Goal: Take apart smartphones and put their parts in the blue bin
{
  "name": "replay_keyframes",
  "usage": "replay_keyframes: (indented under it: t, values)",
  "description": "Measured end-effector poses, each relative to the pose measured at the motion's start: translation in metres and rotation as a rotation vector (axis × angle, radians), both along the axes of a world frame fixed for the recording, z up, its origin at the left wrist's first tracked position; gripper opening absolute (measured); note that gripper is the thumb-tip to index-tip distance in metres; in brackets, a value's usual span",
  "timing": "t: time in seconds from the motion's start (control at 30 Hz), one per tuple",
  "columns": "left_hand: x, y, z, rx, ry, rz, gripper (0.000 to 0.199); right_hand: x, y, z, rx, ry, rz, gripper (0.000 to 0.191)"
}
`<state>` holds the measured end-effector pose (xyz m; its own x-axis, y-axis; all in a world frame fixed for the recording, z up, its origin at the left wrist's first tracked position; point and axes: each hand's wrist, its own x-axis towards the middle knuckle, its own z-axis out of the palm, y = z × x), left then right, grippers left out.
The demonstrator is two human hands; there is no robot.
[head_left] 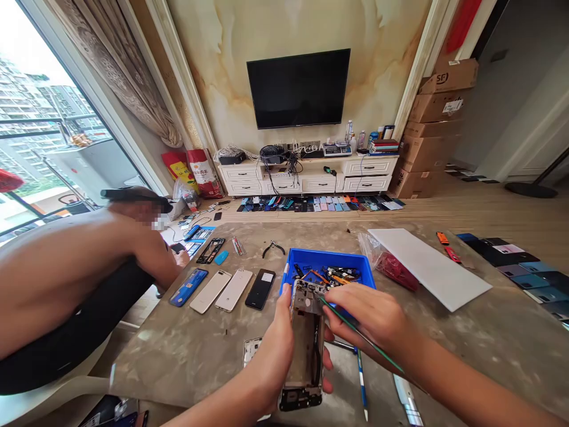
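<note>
An opened phone frame stands nearly upright in my left hand, whose fingers wrap round its back and show at the right edge. My right hand is closed at the frame's top, pinching a thin green tool that slants down to the right. The tool's tip is near the parts at the top of the frame. Just behind is a blue tray of small parts and cables. Another phone part lies partly hidden behind my left forearm.
Several phones lie at the left of the table, with black pliers behind. A white board rests at the right over a red bag. A blue pen-like tool lies in front. A person crouches at the left.
</note>
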<state>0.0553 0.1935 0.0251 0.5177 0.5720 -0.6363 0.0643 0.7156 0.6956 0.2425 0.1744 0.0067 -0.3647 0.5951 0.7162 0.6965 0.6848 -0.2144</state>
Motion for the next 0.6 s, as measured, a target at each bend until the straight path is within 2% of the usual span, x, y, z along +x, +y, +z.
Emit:
replay_keyframes:
  t: [0.03, 0.13, 0.2, 0.33, 0.47, 0.6]
  values:
    - [0.0, 0.0, 0.001, -0.003, 0.01, -0.002, 0.097, 0.0, -0.001, 0.002, 0.006, -0.054, -0.031, 0.006]
    - [0.0, -0.002, 0.005, -0.006, 0.026, -0.01, 0.098, -0.001, -0.003, 0.006, 0.009, -0.206, -0.081, 0.024]
    - [0.0, -0.004, 0.008, -0.016, 0.037, -0.008, 0.096, -0.003, -0.002, 0.006, 0.029, -0.244, -0.072, 0.029]
    - [0.002, -0.01, 0.014, -0.028, 0.073, 0.042, 0.089, -0.01, -0.002, 0.0, 0.052, -0.267, -0.037, 0.03]
    - [0.007, -0.015, 0.014, -0.025, 0.118, 0.125, 0.08, -0.02, -0.005, -0.007, 0.074, -0.311, -0.093, 0.029]
    - [0.008, -0.014, 0.013, -0.074, 0.085, 0.154, 0.081, -0.027, -0.004, -0.009, 0.069, -0.301, -0.151, 0.03]
